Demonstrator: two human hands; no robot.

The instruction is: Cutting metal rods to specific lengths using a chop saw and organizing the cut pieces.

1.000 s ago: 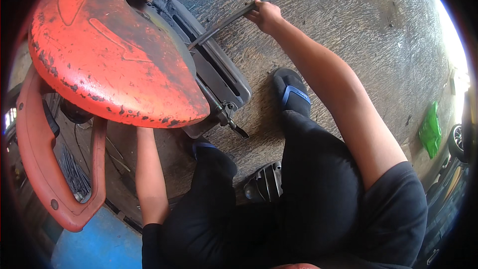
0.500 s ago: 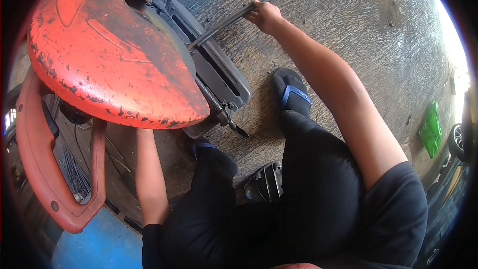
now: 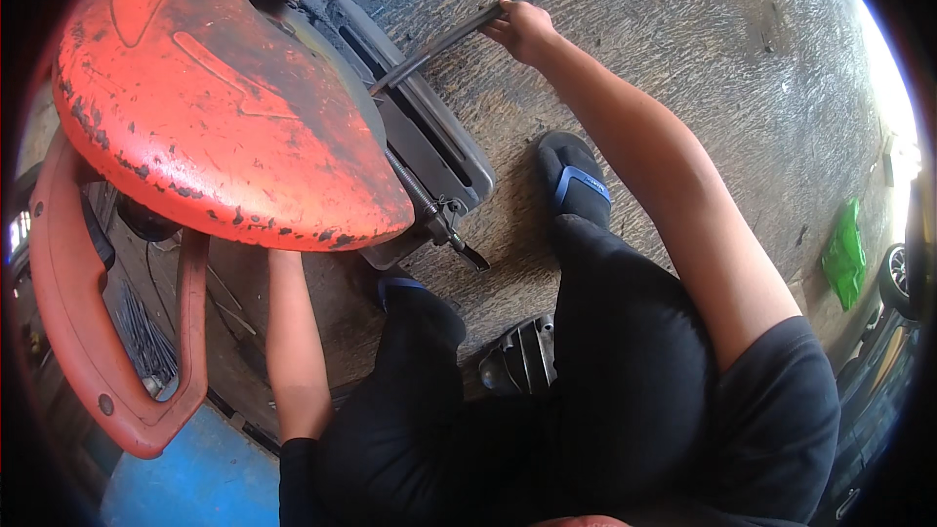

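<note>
My right hand [image 3: 520,29] is closed around a long grey metal bar [image 3: 444,42] near its far end. The bar slopes down to the left, and its other end passes under the worn red guard of a cut-off saw [image 3: 224,127]. Beneath that guard lies the saw's dark metal base [image 3: 420,146] with a threaded vise screw [image 3: 415,185]. My left forearm [image 3: 296,342] reaches up under the guard's lower edge. The guard hides my left hand, so its fingers and anything in them do not show. Left of that arm is the saw's red loop handle [image 3: 137,420].
A ribbed dark metal part [image 3: 522,356] lies on the rough concrete floor [image 3: 683,39] between my legs. My sandalled foot [image 3: 576,181] is right of the base. A blue surface [image 3: 195,478] is at lower left, a green bag [image 3: 843,254] and a vehicle wheel [image 3: 896,278] far right.
Very little differs. The view has shifted slightly; the bar, the saw and both arms keep their places relative to each other.
</note>
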